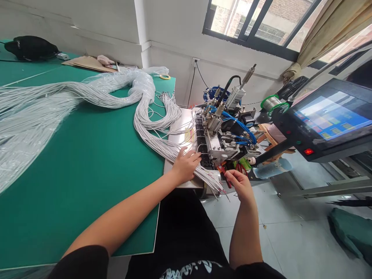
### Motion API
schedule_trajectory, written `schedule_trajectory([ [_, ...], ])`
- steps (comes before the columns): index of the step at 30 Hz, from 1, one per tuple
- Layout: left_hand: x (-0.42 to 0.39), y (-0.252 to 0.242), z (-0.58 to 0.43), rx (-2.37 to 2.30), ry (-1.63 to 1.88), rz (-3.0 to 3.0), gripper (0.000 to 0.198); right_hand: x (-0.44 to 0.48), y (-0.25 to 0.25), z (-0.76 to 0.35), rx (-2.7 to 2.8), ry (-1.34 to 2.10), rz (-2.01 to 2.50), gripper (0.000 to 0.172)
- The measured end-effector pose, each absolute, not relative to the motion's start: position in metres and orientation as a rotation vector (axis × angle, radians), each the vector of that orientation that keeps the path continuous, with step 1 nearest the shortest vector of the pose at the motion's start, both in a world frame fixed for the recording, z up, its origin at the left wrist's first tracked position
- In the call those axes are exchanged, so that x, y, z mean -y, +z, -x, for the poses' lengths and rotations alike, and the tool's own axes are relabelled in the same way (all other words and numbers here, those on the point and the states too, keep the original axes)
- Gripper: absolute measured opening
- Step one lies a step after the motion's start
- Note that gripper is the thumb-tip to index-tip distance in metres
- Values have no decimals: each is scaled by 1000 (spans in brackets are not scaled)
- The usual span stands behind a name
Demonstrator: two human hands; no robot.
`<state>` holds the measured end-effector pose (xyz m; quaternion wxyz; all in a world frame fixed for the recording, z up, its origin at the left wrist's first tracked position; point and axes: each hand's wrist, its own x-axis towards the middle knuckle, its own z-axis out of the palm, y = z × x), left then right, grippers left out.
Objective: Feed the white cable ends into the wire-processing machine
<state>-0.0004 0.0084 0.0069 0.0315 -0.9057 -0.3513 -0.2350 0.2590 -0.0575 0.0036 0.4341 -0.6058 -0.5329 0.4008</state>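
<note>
My left hand (185, 167) rests over a bundle of white cables (157, 141), its fingers stretched apart toward the machine's edge. Loose cable ends (215, 182) with stripped or coloured tips fan out past that hand, above my lap. My right hand (240, 185) is closed in a pinch just right of the cable ends. What its fingertips hold is too small to make out; a red and black tool (224, 175) shows right beside them. In front of both hands stands a wire-processing machine (216, 135) with metal cylinders and blue air tubes. Several single cables run to its black front strip (201, 135).
The green table (116, 162) carries plastic-wrapped cables (35, 128), a yellow tape roll (164, 77) and a black bag (31, 47). A monitor (331, 120) juts in from the right. Behind the machine sits a spool of solder-like wire (274, 104).
</note>
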Motion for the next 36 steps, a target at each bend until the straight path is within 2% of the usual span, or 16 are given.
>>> schedule_trajectory([
  [8,-7,9,2,1002,-790,2749,38,75,43,-250,1698,1125,1522,31],
  [17,-6,10,3,974,-869,2709,33,74,42,-247,1730,1138,1516,30],
  [28,-9,9,4,889,-752,2763,33,59,23,-240,1351,885,1513,33],
  [36,-9,10,5,870,-788,2750,35,47,5,-236,1106,903,1445,32],
])
